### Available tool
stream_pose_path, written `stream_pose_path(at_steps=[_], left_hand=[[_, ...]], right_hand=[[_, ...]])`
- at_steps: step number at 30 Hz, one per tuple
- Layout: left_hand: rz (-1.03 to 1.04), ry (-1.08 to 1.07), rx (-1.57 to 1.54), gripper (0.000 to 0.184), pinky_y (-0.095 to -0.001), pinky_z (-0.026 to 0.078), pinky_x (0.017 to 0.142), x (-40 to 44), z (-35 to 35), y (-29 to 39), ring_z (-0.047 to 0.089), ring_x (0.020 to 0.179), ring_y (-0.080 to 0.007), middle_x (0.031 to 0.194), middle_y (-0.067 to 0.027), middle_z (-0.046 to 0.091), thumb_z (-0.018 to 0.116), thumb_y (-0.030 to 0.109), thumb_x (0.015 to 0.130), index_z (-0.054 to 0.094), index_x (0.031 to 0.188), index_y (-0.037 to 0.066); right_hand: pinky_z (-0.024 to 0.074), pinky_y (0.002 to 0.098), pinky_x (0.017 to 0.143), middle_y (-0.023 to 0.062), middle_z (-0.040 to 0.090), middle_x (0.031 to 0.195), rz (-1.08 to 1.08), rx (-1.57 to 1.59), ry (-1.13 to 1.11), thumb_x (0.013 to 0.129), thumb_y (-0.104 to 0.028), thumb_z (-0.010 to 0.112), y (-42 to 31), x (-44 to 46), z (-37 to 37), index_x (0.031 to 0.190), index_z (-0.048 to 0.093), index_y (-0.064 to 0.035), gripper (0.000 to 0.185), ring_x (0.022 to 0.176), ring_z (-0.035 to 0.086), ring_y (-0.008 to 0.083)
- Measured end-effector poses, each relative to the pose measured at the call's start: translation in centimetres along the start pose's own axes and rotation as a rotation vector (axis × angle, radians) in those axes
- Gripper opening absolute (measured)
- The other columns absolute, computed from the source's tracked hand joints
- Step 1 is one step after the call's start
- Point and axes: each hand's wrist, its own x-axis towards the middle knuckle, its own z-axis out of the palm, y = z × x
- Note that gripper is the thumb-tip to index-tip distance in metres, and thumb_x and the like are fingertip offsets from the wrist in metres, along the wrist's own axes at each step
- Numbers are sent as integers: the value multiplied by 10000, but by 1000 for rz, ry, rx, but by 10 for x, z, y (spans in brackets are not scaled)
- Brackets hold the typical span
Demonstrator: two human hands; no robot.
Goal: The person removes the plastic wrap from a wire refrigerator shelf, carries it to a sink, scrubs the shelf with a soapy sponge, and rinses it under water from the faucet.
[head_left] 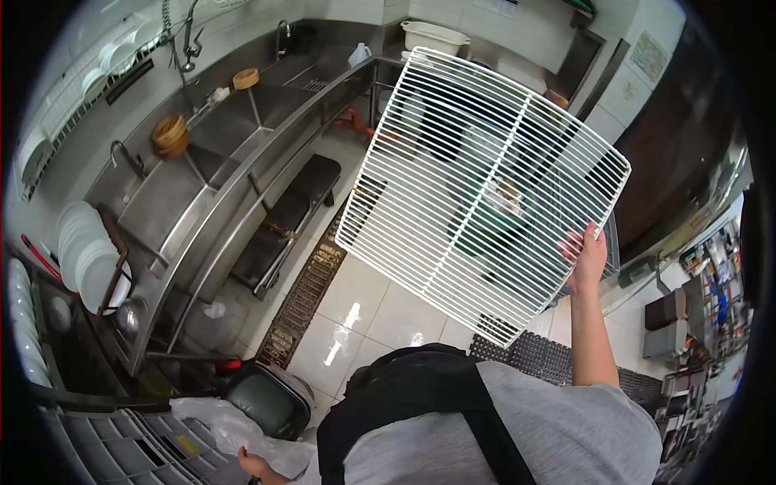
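Note:
My right hand (589, 257) is closed around the edge of a white wire rack (477, 210). The rack is held up in the air, tilted, with the floor showing between its thin bars. Low in the view, only part of my left hand (255, 464) shows, beside a crumpled clear plastic bag (234, 424). Most of its fingers are hidden, so whether it grips the bag cannot be made out. Close by are a grey plastic crate (113, 449) and a bin with a dark green lid (267, 404).
A long steel sink counter (162, 218) runs along the left, with stacked white plates (85, 242) and a bamboo steamer (170, 135). A black wheeled dolly (303, 194) stands under it, beside a floor drain grate (299, 299). Behind the rack is a green bin (485, 214).

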Motion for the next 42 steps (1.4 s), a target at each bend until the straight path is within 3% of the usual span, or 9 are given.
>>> stream_pose_path(at_steps=[9,16,21,23,26,28,31,36,42], left_hand=[[61,619,111,462,-449,363,941,-36,19,110,475,1100,-361,1126,-201,523,573,40,719,510,1176,11],[591,489,-229,349,-425,387,903,-122,114,345,506,1003,-345,1042,-190,557,623,33,699,568,1041,-9],[887,-143,-774,140,-327,428,832,-216,123,545,552,928,-236,957,-105,597,536,103,872,659,915,51],[677,-809,-963,286,-309,436,859,-249,119,605,549,963,-179,1060,-78,600,430,215,965,627,1089,48],[745,-1416,-1058,839,-403,368,991,-284,112,689,478,1179,-252,1403,-134,373,305,677,874,215,1439,63],[712,-1631,-1233,753,-426,373,1009,-292,130,742,433,1245,-297,1442,-145,318,352,568,920,94,1462,113],[401,-1613,-1493,603,-418,456,939,-282,154,815,508,1167,-315,1446,-129,317,405,221,976,56,1461,296],[256,-1720,-1501,663,-406,492,894,-256,196,914,532,1126,-338,1447,-126,313,440,162,960,35,1458,329],[264,-1634,-1366,626,-399,534,827,-207,255,1016,588,1037,-316,1366,-177,417,429,117,948,93,1463,232]], right_hand=[[454,225,439,75,593,794,-14,135,122,920,-407,526,13,52,-86,1089,461,-75,378,545,605,164],[476,258,494,53,552,772,105,401,105,914,-398,538,62,137,-107,1105,440,-97,370,571,563,160],[446,245,477,14,541,743,244,597,-62,901,-418,550,99,194,-78,932,466,-155,277,572,540,141],[453,265,502,22,542,771,281,641,-66,895,-435,552,114,218,-51,972,457,-143,317,608,551,150],[484,356,685,70,564,926,379,663,-17,916,-457,498,161,257,5,1077,457,-116,378,796,565,217],[484,364,726,74,561,947,321,800,-174,927,-453,477,186,274,48,1074,464,-105,379,806,561,219],[496,392,739,66,566,923,383,684,-89,939,-452,451,196,299,109,1118,461,-86,407,801,569,212],[509,379,748,84,572,889,483,590,-11,959,-385,439,197,349,167,969,424,-81,305,758,573,211],[459,409,874,76,545,1123,781,658,-78,963,-343,437,252,386,214,1231,424,-90,369,1018,528,226]])
